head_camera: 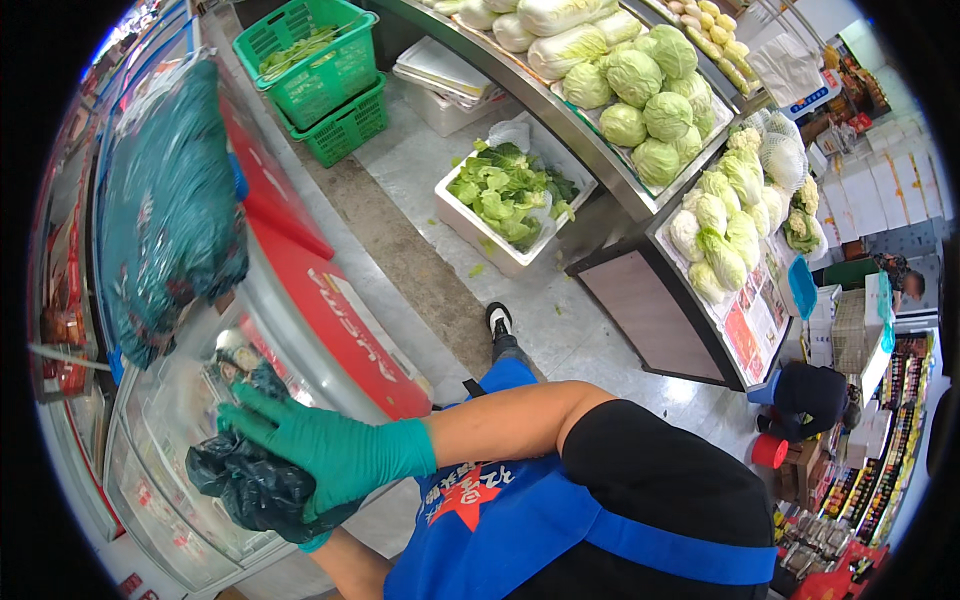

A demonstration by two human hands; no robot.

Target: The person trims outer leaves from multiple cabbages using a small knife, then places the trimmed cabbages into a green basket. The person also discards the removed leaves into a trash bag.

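Observation:
My right hand (pixel 322 446), in a teal glove, lies over a crumpled dark plastic bag (pixel 251 484), its fingers stretched and its thumb set apart around the bundle. Below it, my left hand shows only a strip of teal glove (pixel 316 541) at the wrist; its fingers are hidden behind the bag. Both hands are above the glass top of a red-sided chest freezer (pixel 300 315). A large, full dark teal plastic bag (pixel 172 202) stands on the freezer beyond my hands. It is blurred.
Green crates (pixel 322 82) holding leafy greens are stacked on the floor. A white foam box (pixel 487 244) of leaves sits before a stand with cabbages (pixel 637 79) and cauliflower-like heads (pixel 724 217). At the right, a person in dark clothing (pixel 810 401) bends near shelves.

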